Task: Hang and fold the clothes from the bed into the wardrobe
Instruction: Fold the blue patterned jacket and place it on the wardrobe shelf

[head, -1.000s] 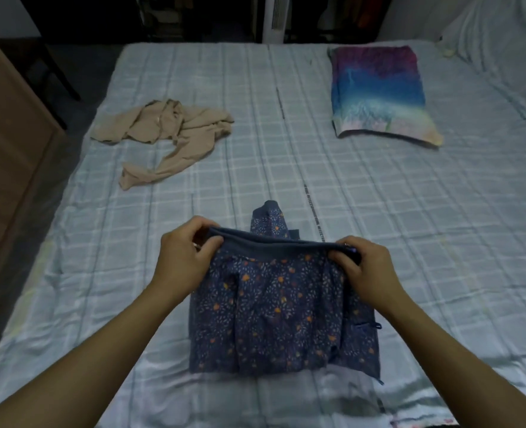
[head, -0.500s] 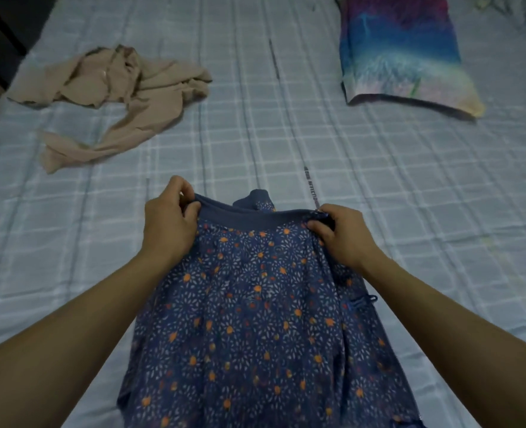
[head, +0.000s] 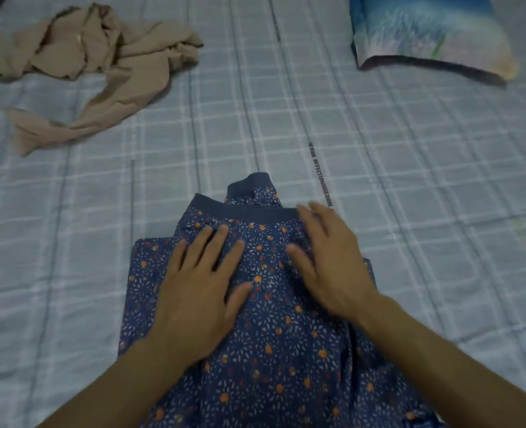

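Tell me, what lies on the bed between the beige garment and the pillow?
In the head view, only bare checked bedsheet lies between the beige garment and the pillow; nothing rests on that stretch.

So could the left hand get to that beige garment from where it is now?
Probably yes: the left hand lies flat and open on the blue floral garment, holding nothing, and only bare bedsheet lies between it and the beige garment.

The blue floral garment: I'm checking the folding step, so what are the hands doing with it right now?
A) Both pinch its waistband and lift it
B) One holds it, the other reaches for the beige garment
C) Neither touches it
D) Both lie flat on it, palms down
D: the left hand and right hand lie open, palms down, on the blue floral garment, pressing it to the bed.
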`<state>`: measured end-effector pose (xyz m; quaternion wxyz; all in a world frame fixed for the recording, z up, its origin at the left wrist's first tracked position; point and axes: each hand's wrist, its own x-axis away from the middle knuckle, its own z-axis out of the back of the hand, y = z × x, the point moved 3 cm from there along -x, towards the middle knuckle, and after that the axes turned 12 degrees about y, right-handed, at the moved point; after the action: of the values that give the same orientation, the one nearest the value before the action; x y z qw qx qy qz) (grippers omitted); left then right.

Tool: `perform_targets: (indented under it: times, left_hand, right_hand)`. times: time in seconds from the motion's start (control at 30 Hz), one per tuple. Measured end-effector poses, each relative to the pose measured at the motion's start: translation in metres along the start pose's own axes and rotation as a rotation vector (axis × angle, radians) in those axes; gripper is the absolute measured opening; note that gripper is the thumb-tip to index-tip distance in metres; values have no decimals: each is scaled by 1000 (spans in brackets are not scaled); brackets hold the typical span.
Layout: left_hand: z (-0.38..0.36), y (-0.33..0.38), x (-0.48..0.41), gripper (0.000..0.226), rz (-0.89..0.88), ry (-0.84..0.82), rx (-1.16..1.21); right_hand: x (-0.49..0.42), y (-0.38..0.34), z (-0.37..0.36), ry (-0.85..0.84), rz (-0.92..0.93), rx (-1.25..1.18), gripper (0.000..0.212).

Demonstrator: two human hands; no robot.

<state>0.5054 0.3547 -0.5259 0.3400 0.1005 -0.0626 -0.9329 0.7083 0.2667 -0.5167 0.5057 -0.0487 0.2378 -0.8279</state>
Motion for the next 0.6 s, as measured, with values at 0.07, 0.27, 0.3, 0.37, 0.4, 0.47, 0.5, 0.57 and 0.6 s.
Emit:
perform_targets:
  times: [0.07,0.27,0.3,0.37,0.4,0.47,0.5,0.57,0.6]
  left_hand:
    - [-13,0,9,69,8,-74,-22]
    - [-47,-10,12,73,-10,-170,-62]
    - [-53,-13,12,73,-9,-182,-76]
    - [-65,-17,11,72,-5,-208,-101]
    - [-71,-19,11,72,-2,-218,-100]
    - [-82,-21,10,71,7,-228,-82]
    - [-87,-22,9,70,13,-224,-73]
    - [-94,-22,6,70,17,-210,-70]
    - [-95,-23,6,70,15,-211,-77]
  right_hand:
    - [22,-13,-13,-136,59,46,72]
    - [55,-3,-56,-259,65,192,71]
    - [56,0,-61,-256,64,215,71]
    - [58,7,-71,-253,69,268,71]
    - [58,10,-76,-252,73,292,71]
    - [58,14,-85,-229,78,309,71]
    - [57,16,-89,-209,79,303,70]
    - [56,20,-94,-171,82,294,70]
    - [56,21,-96,-166,81,298,70]
